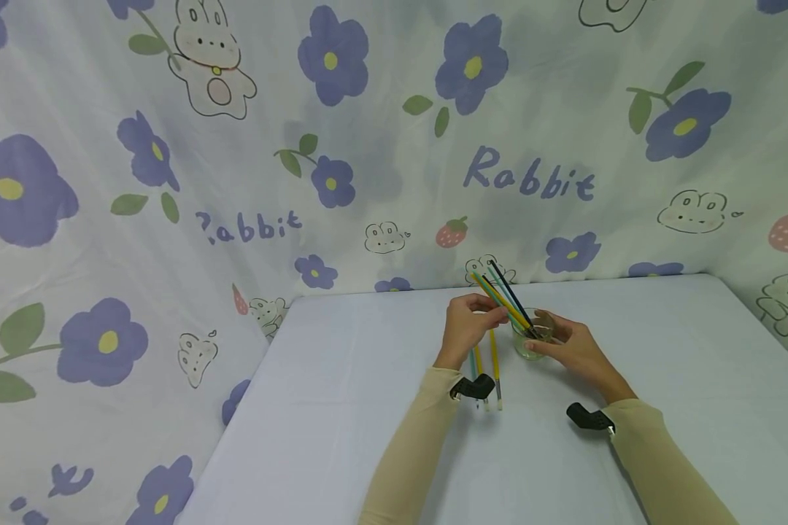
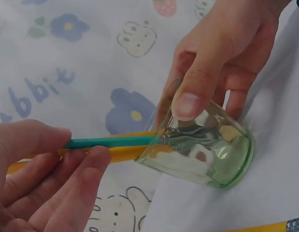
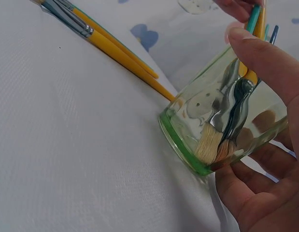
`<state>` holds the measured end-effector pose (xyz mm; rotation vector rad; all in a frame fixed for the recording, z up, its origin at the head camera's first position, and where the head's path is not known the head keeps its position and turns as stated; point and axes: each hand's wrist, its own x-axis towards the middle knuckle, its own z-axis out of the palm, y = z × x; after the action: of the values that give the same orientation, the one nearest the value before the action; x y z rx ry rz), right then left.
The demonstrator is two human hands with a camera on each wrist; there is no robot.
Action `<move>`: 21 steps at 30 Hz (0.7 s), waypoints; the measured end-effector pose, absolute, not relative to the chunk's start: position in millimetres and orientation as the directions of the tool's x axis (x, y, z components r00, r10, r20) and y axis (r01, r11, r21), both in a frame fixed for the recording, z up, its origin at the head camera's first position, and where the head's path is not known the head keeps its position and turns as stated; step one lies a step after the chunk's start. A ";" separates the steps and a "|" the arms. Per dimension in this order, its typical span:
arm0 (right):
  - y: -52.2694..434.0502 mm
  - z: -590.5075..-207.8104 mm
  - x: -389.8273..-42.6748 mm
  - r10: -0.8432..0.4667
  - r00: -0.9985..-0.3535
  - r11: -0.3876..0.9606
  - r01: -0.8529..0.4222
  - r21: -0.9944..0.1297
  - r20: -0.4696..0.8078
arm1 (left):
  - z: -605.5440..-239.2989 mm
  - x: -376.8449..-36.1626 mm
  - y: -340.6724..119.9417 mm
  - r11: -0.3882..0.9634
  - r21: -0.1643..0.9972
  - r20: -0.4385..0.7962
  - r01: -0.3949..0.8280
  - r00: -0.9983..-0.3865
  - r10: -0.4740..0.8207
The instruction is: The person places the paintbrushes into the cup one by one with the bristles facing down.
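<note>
A clear green-tinted glass [image 1: 530, 341] stands on the white table [image 1: 368, 408]. My right hand [image 1: 568, 343] grips it, with the thumb on its rim [image 2: 188, 104]. Several paintbrushes [image 1: 504, 293] lean out of it up and to the left, their bristles [image 3: 213, 147] down at the bottom of the glass [image 3: 221, 130]. My left hand [image 1: 492, 315] pinches the handles just left of the glass. In the left wrist view its fingers [image 2: 67, 169] hold a teal handle [image 2: 108, 141] and a yellow handle [image 2: 125, 153].
Two or three loose brushes with yellow handles [image 1: 494, 368] lie on the table below my left hand, and in the right wrist view loose brushes [image 3: 115, 48] lie just beyond the glass. A floral "Rabbit" cloth [image 1: 302, 146] hangs behind and to the left of the table.
</note>
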<state>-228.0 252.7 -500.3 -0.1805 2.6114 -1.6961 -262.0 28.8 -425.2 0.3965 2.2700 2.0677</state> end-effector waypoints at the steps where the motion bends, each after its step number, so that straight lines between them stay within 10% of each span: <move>1: 252.4 -500.4 -227.9 -0.107 -0.993 0.405 -0.084 -0.911 0.044 | -424.8 -261.9 28.3 0.077 0.985 0.137 0.156 -0.968 0.212; 21: 251.3 -501.4 -227.9 -0.096 -0.995 0.398 -0.070 -0.915 0.034 | -427.8 -259.0 25.6 0.099 0.983 0.127 0.153 -0.965 0.230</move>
<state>-227.9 251.3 -501.4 -0.1552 2.6067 -1.7028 -259.0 25.6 -427.8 0.3981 2.2844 2.0321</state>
